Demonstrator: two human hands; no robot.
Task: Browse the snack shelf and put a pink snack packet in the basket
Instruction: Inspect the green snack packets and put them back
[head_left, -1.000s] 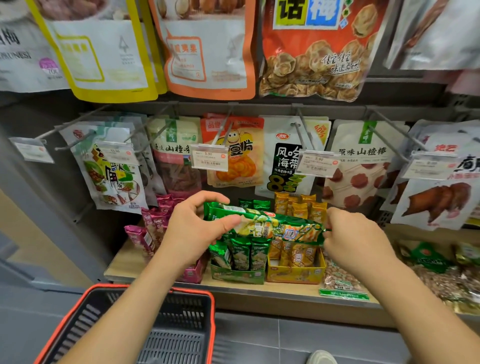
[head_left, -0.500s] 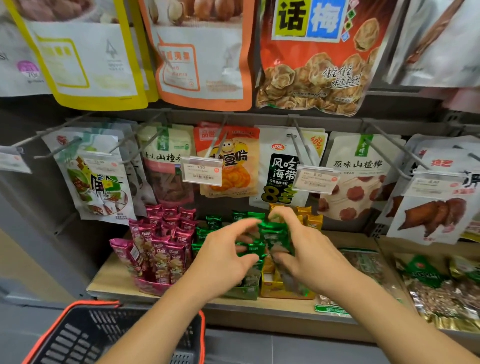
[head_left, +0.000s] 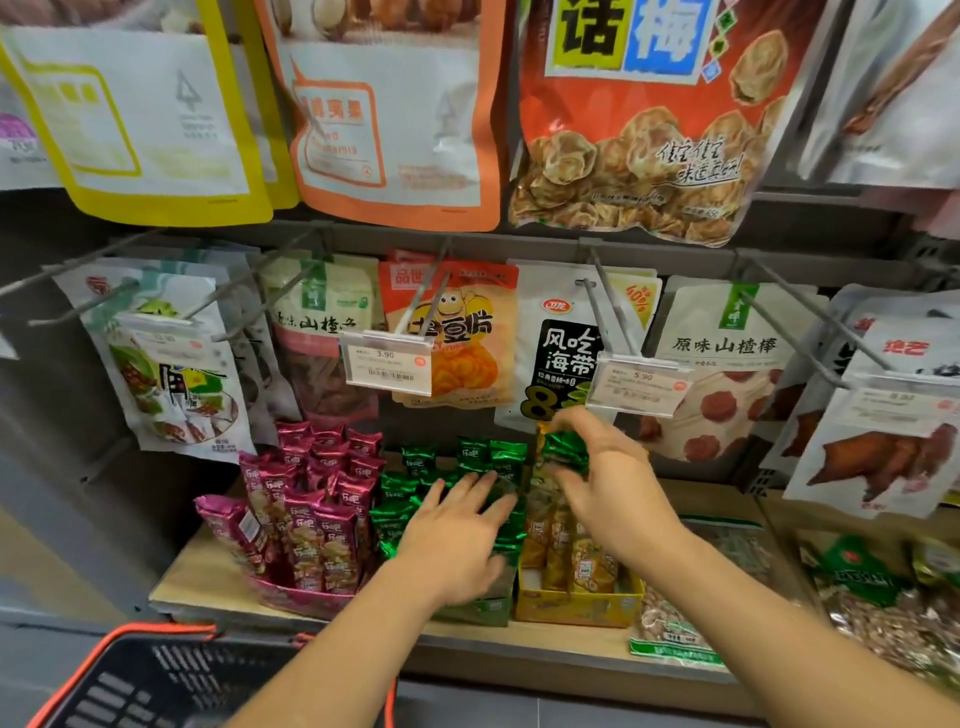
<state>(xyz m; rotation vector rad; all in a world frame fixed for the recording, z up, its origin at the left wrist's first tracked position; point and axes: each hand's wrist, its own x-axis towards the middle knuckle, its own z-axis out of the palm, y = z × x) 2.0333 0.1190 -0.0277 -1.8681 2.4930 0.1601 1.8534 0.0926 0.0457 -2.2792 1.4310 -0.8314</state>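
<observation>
Snack shelf (head_left: 208, 584), lower tier — three display boxes standing side by side: pink snack packets (head_left: 311, 512) at the left, green packets (head_left: 415, 486) in the middle, yellow packets (head_left: 569, 556) at the right.

Left hand (head_left: 452, 540): lying flat and spread over the green packets, fingers extended, gripping nothing.

Right hand (head_left: 608, 486): fingers pinching the crinkled top of one green packet (head_left: 563, 449), which is sitting above the boundary between the green and yellow boxes; whether it is being lifted out or tucked in cannot be told.

Basket (head_left: 130, 654): black mesh with an orange rim, showing at the lower left below the shelf edge; the visible part is holding no packet.

Progress — browsing is going on, but the task's own item is not being touched. The pink packets are standing upright in their box, just left of the left hand and apart from it. Remaining, by judgement: letting go of the green packet, taking one pink packet from its box, carrying it down to the basket.
</observation>
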